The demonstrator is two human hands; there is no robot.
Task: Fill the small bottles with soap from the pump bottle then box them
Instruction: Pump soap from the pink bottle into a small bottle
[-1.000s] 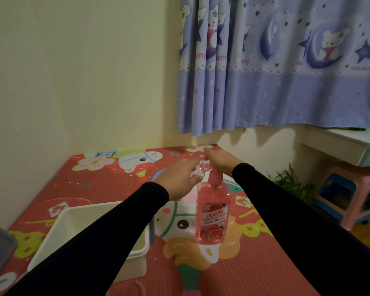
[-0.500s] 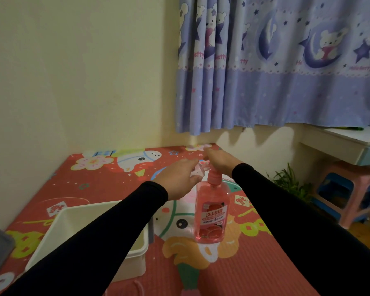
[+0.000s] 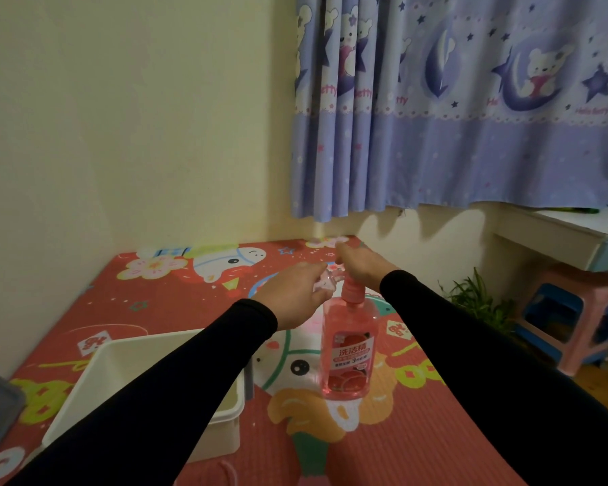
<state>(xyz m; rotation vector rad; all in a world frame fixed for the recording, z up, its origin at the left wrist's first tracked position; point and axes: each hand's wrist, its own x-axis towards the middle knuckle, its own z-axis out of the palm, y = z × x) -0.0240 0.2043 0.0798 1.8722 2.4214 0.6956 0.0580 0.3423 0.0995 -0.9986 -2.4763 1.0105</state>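
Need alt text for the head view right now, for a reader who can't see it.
A left hand holds a small clear bottle beside a pink pump bottle while the right hand rests on its pump. A white box sits left on the red mat.

Both arms wore plain, close-fitting black long sleeves (image 3: pixel 176 387) that ended at the wrists, leaving the left hand (image 3: pixel 292 296) and right hand (image 3: pixel 360 266) bare.

One head-worn view looks forward and down, close over the red mat (image 3: pixel 418 443) toward the room corner.
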